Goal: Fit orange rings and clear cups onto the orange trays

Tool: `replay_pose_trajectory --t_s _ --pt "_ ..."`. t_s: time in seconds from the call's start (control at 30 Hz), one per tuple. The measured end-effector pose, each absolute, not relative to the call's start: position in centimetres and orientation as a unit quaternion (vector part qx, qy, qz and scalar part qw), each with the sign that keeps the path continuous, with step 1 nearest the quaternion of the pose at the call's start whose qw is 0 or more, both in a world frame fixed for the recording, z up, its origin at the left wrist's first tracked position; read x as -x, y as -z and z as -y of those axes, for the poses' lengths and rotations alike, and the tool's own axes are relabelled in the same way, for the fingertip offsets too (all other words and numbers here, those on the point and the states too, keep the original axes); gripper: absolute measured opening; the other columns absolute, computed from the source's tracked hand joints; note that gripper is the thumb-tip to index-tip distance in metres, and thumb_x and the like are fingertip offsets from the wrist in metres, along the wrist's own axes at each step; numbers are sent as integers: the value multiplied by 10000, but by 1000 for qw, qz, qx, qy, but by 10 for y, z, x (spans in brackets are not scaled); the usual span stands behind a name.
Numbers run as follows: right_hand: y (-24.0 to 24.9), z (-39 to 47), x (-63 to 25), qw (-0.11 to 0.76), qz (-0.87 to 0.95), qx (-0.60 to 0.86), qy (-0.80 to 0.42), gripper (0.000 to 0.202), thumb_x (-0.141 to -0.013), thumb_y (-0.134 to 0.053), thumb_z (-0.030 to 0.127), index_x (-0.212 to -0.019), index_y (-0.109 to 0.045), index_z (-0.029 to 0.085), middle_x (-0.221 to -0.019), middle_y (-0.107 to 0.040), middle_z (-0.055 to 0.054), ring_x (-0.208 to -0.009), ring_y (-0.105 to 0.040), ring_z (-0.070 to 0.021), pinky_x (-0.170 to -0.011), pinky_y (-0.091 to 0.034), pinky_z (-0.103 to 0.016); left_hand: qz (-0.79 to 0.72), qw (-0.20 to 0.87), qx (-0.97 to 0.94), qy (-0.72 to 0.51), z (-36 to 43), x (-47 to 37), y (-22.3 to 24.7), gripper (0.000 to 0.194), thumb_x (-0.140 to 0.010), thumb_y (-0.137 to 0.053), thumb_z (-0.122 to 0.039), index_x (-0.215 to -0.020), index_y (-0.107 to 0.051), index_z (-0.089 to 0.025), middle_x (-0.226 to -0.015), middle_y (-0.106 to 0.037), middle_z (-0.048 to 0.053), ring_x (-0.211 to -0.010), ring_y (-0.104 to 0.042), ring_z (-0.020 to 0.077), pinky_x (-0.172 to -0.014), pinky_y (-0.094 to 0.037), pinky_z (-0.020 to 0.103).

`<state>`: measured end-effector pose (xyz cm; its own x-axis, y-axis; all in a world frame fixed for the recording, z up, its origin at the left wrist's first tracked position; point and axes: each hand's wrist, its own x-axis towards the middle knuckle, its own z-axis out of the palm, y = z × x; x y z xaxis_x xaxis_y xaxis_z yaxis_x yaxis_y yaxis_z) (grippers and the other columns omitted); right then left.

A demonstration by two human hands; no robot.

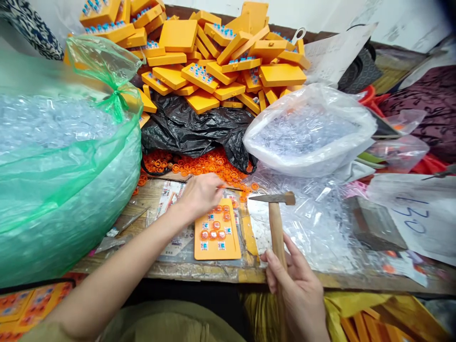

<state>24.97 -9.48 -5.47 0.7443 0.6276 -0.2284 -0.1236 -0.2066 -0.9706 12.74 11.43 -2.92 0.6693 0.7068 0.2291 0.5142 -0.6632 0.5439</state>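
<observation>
My right hand [294, 280] is wrapped round the wooden handle of a hammer [276, 223], whose metal head points left above the bench. My left hand [203, 192] is closed, its fingertips bent down over the far edge of a yellow-orange panel [217, 254]. Orange shows by those fingertips, but I cannot make out what they pinch. The panel lies flat on the bench, with several clear orange caps [213, 235] set on it and blue-and-white parts [204, 246] left uncovered. Just beyond the left hand spreads a pile of orange rings [203, 164].
Yellow-orange panels [210, 76] are heaped at the back behind a black plastic bag [192, 123]. A green bag [71, 190] of clear pieces bulges at left. A white bag [309, 161] of clear pieces stands at right, near a dark block [374, 223].
</observation>
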Motion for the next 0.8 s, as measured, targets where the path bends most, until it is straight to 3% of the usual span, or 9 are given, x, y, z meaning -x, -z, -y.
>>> replay_pose_trajectory --t_s 0.13,0.23,0.33,0.4,0.47,0.5,0.63,0.8 --pt "59 98 -255 578 194 722 -328 777 -696 -780 451 -1386 -506 220 -666 -642 20 -420 -439 -98 -378 -391 -233 -317 44 -913 -254 -98 -59 48 192 -837 -532 -171 -831 -724 -173 -888 -742 96 -782 -693 233 -765 -583 392" --pt "61 99 -256 556 206 740 -319 743 -706 -770 451 -1373 -529 228 -648 -647 28 -417 -441 -97 -385 -411 -228 -286 -7 -923 -256 -82 -28 64 242 -854 -485 -120 -923 -716 -115 -933 -744 139 -801 -696 264 -712 -599 410" --pt "62 103 -254 522 239 765 -291 668 -729 -754 442 -1340 -566 249 -858 -729 -6 -484 -548 -105 -461 -500 -226 -268 8 -928 -260 -74 -21 71 234 -858 -498 -93 -972 -702 -80 -981 -735 162 -877 -688 290 -729 -598 430" --pt "65 109 -251 511 268 772 -266 595 -746 -743 428 -1300 -604 261 -1125 -716 -31 -762 -696 -170 -671 -583 -249 -270 48 -915 -297 -72 -23 69 181 -862 -535 -101 -930 -703 -87 -927 -741 143 -837 -690 262 -734 -594 401" --pt "68 118 -249 503 304 770 -249 504 -766 -732 393 -1249 -646 274 -1263 -659 -17 -1083 -659 -229 -915 -540 -293 -278 105 -889 -349 -66 -29 63 145 -862 -567 -102 -936 -691 -97 -866 -742 112 -778 -689 209 -755 -583 345" --pt "69 123 -248 496 329 766 -243 462 -777 -727 368 -1227 -662 285 -1278 -648 -4 -1152 -623 -237 -980 -500 -306 -281 132 -876 -369 -62 -31 60 154 -861 -576 -98 -977 -678 -100 -863 -740 102 -772 -687 187 -772 -574 316" --pt "70 137 -244 465 449 730 -221 412 -814 -693 240 -1211 -657 348 -1232 -660 38 -1087 -660 -219 -962 -508 -285 -286 180 -863 -377 -43 -40 53 277 -870 -557 -81 -1141 -597 -123 -968 -718 98 -887 -666 174 -844 -537 283" --pt "69 136 -241 467 492 708 -197 499 -828 -668 162 -1272 -591 378 -1245 -639 62 -1069 -661 -201 -935 -514 -251 -354 181 -863 -311 -44 -39 65 274 -847 -524 -97 -1116 -575 -109 -1049 -658 135 -1004 -618 239 -866 -535 362"
